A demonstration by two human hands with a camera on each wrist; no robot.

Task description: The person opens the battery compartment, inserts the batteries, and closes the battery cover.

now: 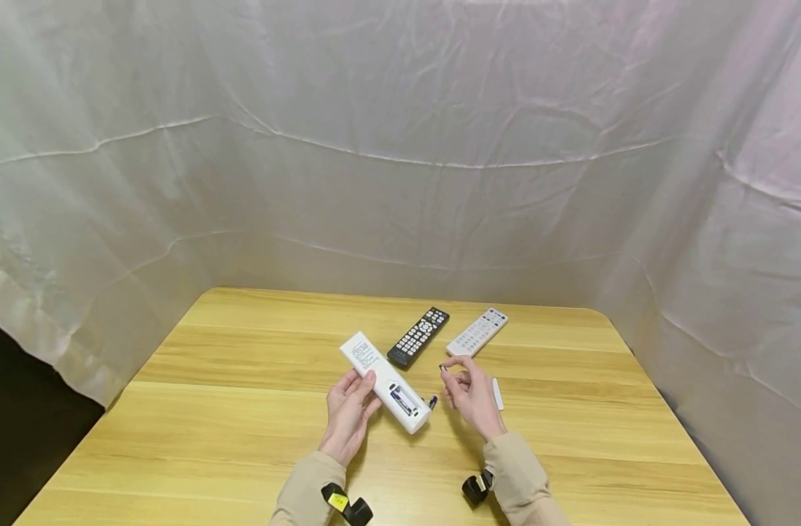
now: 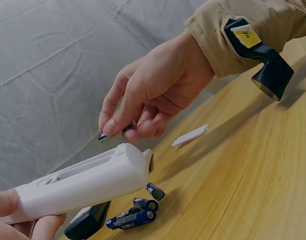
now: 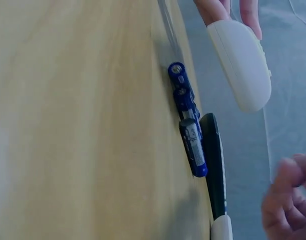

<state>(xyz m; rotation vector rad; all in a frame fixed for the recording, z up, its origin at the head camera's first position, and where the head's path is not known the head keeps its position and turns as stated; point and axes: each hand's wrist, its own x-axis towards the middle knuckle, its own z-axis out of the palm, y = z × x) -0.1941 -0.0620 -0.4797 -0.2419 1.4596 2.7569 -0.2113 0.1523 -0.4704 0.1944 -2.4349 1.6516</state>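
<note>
My left hand (image 1: 349,418) grips a white remote control (image 1: 367,359), raised with its back facing up. Its battery compartment is uncovered, and a blue battery (image 1: 403,400) lies inside. To the right, my right hand (image 1: 474,398) pinches a small battery (image 1: 442,367) between thumb and fingers, apart from the remote. The left wrist view shows blue on that battery (image 2: 103,136), mostly hidden by the fingers. Below the remote, several blue batteries (image 2: 131,219) lie on the table. A white battery cover (image 2: 190,136) rests beside my right hand.
A black remote control (image 1: 418,337) and a second white remote control (image 1: 477,332) lie farther back on the wooden table (image 1: 242,438), buttons up. Grey curtains (image 1: 400,219) hang behind the table and along both sides.
</note>
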